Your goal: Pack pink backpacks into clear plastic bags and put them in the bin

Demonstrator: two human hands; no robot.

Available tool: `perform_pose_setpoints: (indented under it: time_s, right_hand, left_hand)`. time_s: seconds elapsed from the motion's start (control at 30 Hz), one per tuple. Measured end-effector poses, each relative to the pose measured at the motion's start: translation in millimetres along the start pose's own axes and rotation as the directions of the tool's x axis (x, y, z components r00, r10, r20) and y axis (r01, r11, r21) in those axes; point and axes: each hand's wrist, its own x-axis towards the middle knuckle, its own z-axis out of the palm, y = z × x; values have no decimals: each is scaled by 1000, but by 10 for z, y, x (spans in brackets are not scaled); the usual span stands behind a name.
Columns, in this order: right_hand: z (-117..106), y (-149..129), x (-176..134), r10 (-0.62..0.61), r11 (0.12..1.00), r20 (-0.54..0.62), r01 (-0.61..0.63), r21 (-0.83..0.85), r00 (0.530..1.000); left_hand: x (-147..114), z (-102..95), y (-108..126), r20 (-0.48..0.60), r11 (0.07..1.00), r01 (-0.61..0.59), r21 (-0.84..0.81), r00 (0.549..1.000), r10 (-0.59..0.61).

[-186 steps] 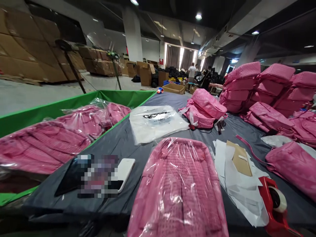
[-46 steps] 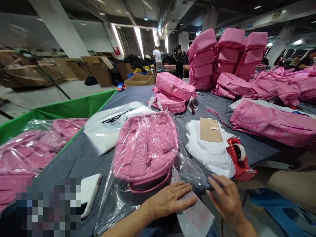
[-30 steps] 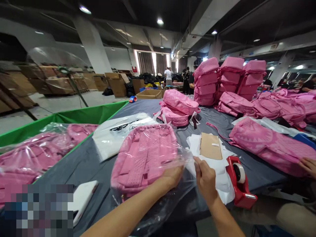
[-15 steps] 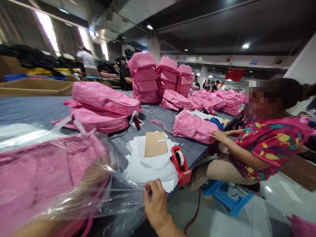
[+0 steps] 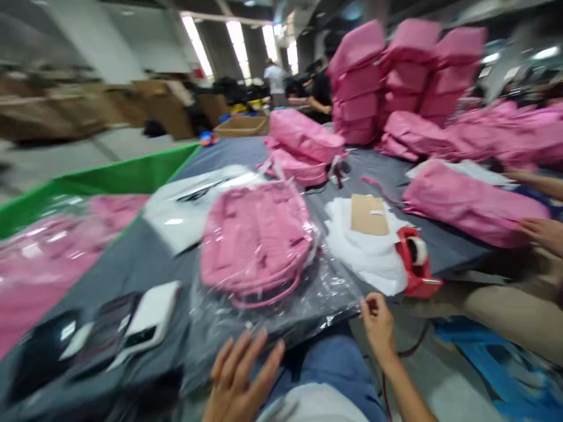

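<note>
A pink backpack point(image 5: 257, 234) lies on the dark table cover inside a clear plastic bag point(image 5: 325, 287), whose loose mouth spreads toward me and to the right. At the table's front edge, my right hand point(image 5: 379, 325) pinches a corner of the bag. My left hand point(image 5: 244, 375) has its fingers spread, just over the near edge of the bag, and holds nothing; whether it touches the film I cannot tell. Right of the backpack lies a pile of white sheets point(image 5: 369, 258) with a brown card point(image 5: 369, 215) on top. Beside it stands a red tape dispenser point(image 5: 417, 269).
Left lie a white power bank point(image 5: 153, 313) and dark phone-like items. Bagged pink goods fill a green-edged bin point(image 5: 127, 170). Flat plastic bags point(image 5: 176, 211) and more backpacks point(image 5: 303, 146) lie behind, with tall stacks point(image 5: 358, 88) farther back. A co-worker's hand point(image 5: 543, 234) touches another backpack.
My view has swung left. My left hand has come out of the plastic bag and now spreads near its front edge. The right hand still pinches the bag, with the film lower and flatter.
</note>
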Motion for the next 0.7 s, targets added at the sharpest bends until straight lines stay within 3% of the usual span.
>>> perform_pose_setpoints:
  time_s: [0.07, 0.1, 0.17, 0.23, 0.3, 0.4, 0.47, 0.53, 0.6, 0.7]
  right_hand:
    - [-64, -32, 37, 23, 999, -12, -23, -33, 1000]
    - [-88, -52, 59, 31, 999, -23, -32, -43, 999]
    - [-125, -82, 90, 38, 998, -39, -40, -42, 999]
    - [-145, -91, 105, 8, 997, -53, -11, -75, 999]
    - [-152, -88, 118, -79, 976, -50, 67, -208, 996]
    - [-170, -106, 160, -218, 873, -5, 192, -448, 976]
    - [-202, -148, 195, -255, 837, -16, 212, -504, 967]
    - [-241, -196, 212, -236, 857, -58, 180, -482, 970]
    - [-269, -227, 195, -179, 893, -36, 147, -426, 983]
    - [-275, -227, 134, -95, 935, 90, 120, -335, 991]
  left_hand:
    - [-13, -137, -129, -82, 947, 242, 211, 970, -230]
    - [-19, -183, -229, -136, 893, 363, 266, 931, -338]
    - [-73, -245, -436, -231, 777, 581, 243, 812, -536]
    - [-187, -269, -576, -286, 669, 734, 121, 671, -685]
    - [-337, -254, -612, -248, 564, 826, -23, 542, -803]
    - [-566, -218, -519, -139, 378, 907, -185, 357, -924]
    - [-692, -218, -426, -99, 241, 937, -253, 223, -970]
    - [-781, -239, -354, -44, 116, 953, -281, 108, -993]
    - [-828, -266, -313, 42, 36, 957, -289, 50, -998]
    - [-830, -287, -308, 97, 12, 953, -303, 44, -994]
